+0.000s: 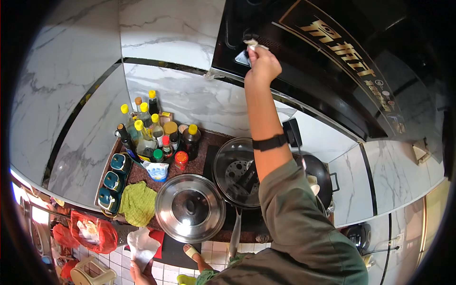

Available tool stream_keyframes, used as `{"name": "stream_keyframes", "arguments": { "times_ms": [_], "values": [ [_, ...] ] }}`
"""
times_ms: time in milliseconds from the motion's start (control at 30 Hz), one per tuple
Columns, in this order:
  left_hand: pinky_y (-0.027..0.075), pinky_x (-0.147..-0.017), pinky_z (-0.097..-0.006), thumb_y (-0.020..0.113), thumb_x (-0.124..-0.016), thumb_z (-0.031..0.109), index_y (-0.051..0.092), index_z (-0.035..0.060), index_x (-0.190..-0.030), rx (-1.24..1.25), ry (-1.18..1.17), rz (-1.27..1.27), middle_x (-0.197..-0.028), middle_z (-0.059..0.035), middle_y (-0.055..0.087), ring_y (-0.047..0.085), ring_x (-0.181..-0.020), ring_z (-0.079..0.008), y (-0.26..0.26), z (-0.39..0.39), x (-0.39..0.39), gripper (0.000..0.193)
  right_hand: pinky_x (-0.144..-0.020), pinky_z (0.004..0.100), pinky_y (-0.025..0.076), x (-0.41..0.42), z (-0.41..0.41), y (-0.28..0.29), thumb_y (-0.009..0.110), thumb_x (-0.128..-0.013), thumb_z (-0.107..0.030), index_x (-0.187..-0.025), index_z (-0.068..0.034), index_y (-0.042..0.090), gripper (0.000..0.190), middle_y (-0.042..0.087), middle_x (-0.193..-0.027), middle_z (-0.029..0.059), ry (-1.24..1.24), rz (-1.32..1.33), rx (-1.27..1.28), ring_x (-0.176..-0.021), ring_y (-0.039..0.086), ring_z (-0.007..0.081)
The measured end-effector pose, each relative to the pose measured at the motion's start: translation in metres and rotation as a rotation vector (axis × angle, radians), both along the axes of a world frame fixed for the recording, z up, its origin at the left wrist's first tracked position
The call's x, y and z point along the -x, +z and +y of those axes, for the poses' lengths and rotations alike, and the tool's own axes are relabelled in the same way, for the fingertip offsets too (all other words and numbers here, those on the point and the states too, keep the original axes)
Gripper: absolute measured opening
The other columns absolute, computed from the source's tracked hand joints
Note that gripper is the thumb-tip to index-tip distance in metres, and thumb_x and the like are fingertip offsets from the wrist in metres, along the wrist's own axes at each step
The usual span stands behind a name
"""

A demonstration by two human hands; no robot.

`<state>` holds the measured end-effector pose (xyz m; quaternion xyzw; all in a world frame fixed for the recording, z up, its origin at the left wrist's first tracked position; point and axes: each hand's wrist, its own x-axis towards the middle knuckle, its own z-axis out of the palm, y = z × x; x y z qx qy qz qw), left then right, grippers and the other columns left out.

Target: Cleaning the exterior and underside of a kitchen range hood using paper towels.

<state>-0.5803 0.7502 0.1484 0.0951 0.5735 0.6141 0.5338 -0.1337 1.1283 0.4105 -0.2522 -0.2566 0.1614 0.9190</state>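
Observation:
My right hand [263, 64] is raised to the black range hood [302, 71], its fingers closed on a small crumpled white tissue [253, 44] against the hood's dark surface, beside a vent grille. A black band with a box-like device [270, 142] is strapped round that forearm. Low in the picture, my left hand [142, 274] holds a white paper towel [143, 244] by its lower end; part of this hand is cut off by the picture's edge. The towel hangs over the floor side of the counter, near a green cloth [138, 203].
On the stove sit a steel-rimmed lid [190, 208], a glass-lidded pan [237, 153] with its handle outward, and a black wok [322, 174]. Sauce bottles [146, 142] and teal jars [114, 181] crowd the counter's left. A stool [91, 272] and red bags [94, 231] are lower left.

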Motion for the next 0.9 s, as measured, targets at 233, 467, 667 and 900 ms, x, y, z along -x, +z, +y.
{"name": "stream_keyframes", "arguments": {
  "times_ms": [233, 467, 667, 900],
  "values": [
    [0.050, -0.090, -0.0450, 0.051, -0.094, 0.022, 0.048, -0.0091, -0.121, 0.077, 0.027, 0.028, -0.119, -0.0216, 0.054, 0.054, -0.108, -0.0318, 0.008, -0.002, 0.006, 0.041, -0.071, 0.0301, 0.057, 0.023, -0.006, 0.007, 0.058, -0.075, 0.009, -0.075, 0.006, 0.056, 0.003, 0.061, -0.086, 0.0149, 0.033, 0.059, -0.126, -0.077, 0.063, 0.0219],
    [0.048, -0.092, -0.0436, 0.051, -0.095, 0.024, 0.046, -0.0081, -0.123, 0.003, -0.005, 0.018, -0.121, -0.0206, 0.053, 0.054, -0.110, -0.0311, 0.012, -0.009, 0.011, 0.043, -0.080, 0.0323, 0.056, 0.022, -0.024, 0.007, 0.057, -0.077, 0.011, -0.084, 0.008, 0.054, 0.008, 0.059, -0.092, 0.0157, 0.107, -0.013, -0.153, -0.083, 0.062, 0.0228],
    [0.047, -0.093, -0.0433, 0.047, -0.095, 0.022, 0.048, -0.0083, -0.120, 0.039, 0.043, 0.007, -0.119, -0.0210, 0.054, 0.054, -0.108, -0.0314, -0.004, -0.006, 0.015, 0.039, -0.082, 0.0343, 0.055, 0.022, -0.020, 0.006, 0.057, -0.078, 0.010, -0.087, 0.009, 0.055, 0.010, 0.060, -0.093, 0.0171, 0.155, 0.037, -0.172, -0.086, 0.062, 0.0249],
    [0.048, -0.092, -0.0448, 0.047, -0.095, 0.021, 0.048, -0.0097, -0.120, 0.010, 0.030, 0.009, -0.119, -0.0212, 0.054, 0.055, -0.108, -0.0322, -0.014, 0.000, 0.009, 0.040, -0.080, 0.0327, 0.056, 0.020, -0.018, 0.011, 0.055, -0.079, 0.010, -0.084, 0.008, 0.056, 0.005, 0.061, -0.090, 0.0163, 0.120, 0.093, -0.090, -0.084, 0.062, 0.0229]
  ]
}}
